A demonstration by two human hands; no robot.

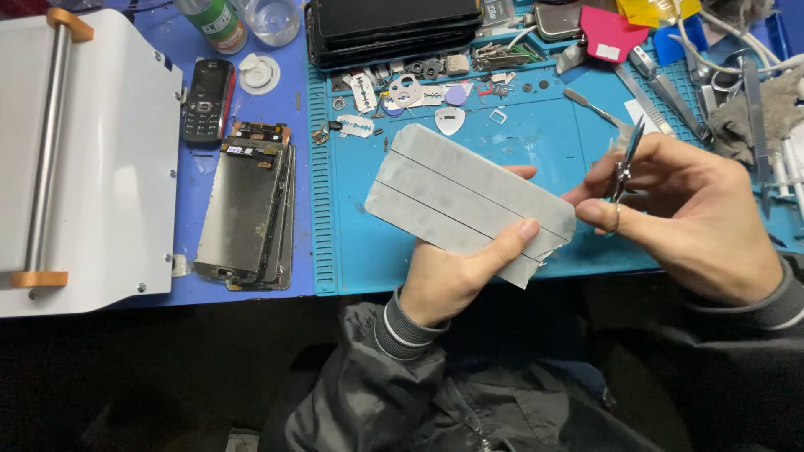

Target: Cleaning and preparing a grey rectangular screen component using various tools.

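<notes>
Head view, left to right: a white curved metal machine (92,151) with a steel roller bar, then a dark keypad phone (207,99) above stacked cracked screens (247,209) on the blue bench. Over the ribbed teal mat (352,251), the left hand (456,272) pinches a flat grey rectangular panel (465,201) scored by two lines. Touching its right edge, the right hand (695,218) grips slim steel tweezers (626,161). Tools crowd the mat's far edge; its middle is open.
</notes>
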